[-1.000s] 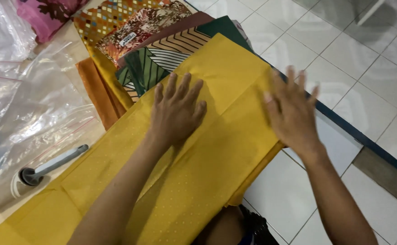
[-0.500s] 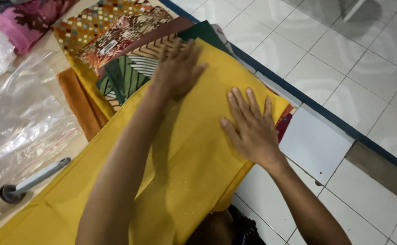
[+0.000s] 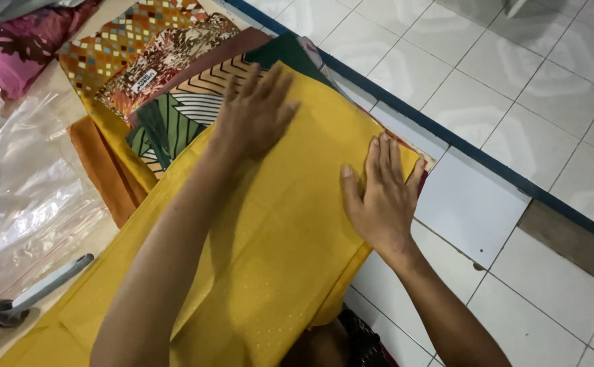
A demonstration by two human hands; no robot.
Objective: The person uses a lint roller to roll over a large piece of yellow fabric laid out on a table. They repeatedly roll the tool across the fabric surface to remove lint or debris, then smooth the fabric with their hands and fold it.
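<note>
Under both my palms lies the yellow cloth (image 3: pixel 263 251), its long axis running from near my body out toward the far end where the patterned fabrics (image 3: pixel 168 81) are stacked. My left hand (image 3: pixel 256 115) is flat on the cloth's far end, fingers spread and pointing away from me, with the green leaf-print piece (image 3: pixel 164 126) just beside its thumb side. My right hand (image 3: pixel 382 197) is also flat and open, fingers slightly fanned, pressing nearer to me and close to the cloth's right edge, where the far corner sits just beyond its fingertips. Neither hand pinches anything. The left hand is the one nearer the cloth's far end; the right is nearer the edge over the white tiled floor (image 3: pixel 500 88). Well off my left forearm, a grey-handled tool (image 3: pixel 35 292) rests by clear plastic sheeting (image 3: pixel 25 197).
</note>
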